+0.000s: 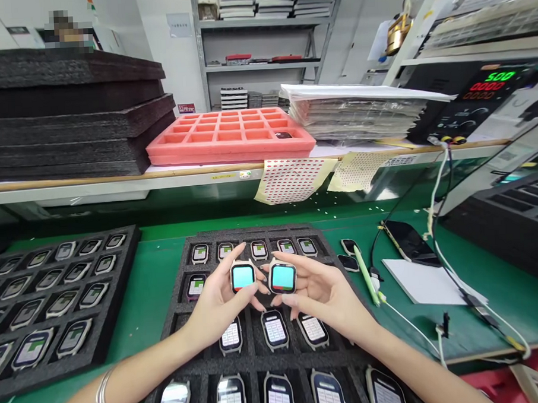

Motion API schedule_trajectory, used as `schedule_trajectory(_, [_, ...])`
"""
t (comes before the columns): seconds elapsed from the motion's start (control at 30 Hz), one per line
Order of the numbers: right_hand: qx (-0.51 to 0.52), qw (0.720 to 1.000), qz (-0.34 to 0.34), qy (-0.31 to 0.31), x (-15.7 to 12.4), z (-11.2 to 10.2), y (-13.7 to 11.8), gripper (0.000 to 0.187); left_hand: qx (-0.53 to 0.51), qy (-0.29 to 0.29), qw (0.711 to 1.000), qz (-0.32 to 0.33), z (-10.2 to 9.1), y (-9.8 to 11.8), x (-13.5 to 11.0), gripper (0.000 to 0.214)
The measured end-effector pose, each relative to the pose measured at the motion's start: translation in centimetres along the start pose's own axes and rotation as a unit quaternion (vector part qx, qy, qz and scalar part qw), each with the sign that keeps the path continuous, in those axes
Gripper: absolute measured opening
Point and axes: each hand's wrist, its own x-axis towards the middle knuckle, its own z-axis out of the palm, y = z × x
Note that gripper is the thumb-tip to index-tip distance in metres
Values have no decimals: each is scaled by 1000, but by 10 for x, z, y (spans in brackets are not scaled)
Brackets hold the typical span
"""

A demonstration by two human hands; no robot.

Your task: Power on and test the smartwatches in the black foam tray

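My left hand (226, 292) grips a smartwatch case (242, 276) whose lit screen is cyan with a red strip along the bottom. Beside it, my right hand (317, 285) grips a second smartwatch case (282, 278) with a similar cyan screen. Neither watch has a strap. Both are held above a black foam tray (253, 364), close together, screens facing me. Rows of watch cases sit in the tray's pockets; those at the front, like one watch (275, 329), show pale screens with a grid, while those at the back show green and white blocks. My hands hide some middle pockets.
Another foam tray of watches (117, 303) lies to the left. On the right are a phone (411, 243), a white pad (426, 282), a green pen (365, 274) and cables. A shelf above bears a pink foam tray (231, 148), stacked black foam (69, 127) and a power supply (478, 100).
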Motion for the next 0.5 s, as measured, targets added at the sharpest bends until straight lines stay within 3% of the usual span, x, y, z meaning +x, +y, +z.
schedule_trajectory(0.1, [-33,999,6,-13,0,-2,2,60,-2,-11,1000,-20,1,0,-2,77])
schedule_trajectory(0.2, [-137,991,1,-2,0,-8,3,57,4,-28,999,-33,0,-2,-6,88])
schedule_trajectory(0.3, [-308,950,-44,22,1,-23,5,51,50,-54,996,-45,-6,-4,-5,85])
schedule_trajectory(0.37, [-412,907,-81,21,2,-37,9,46,165,-81,983,-20,-11,-5,1,76])
schedule_trajectory(0.43, [-491,865,-101,-10,4,-50,14,42,347,-110,930,54,-16,-6,12,61])
schedule_trajectory(0.5, [-545,831,-96,-55,5,-60,20,42,514,-144,836,126,-18,-7,24,46])
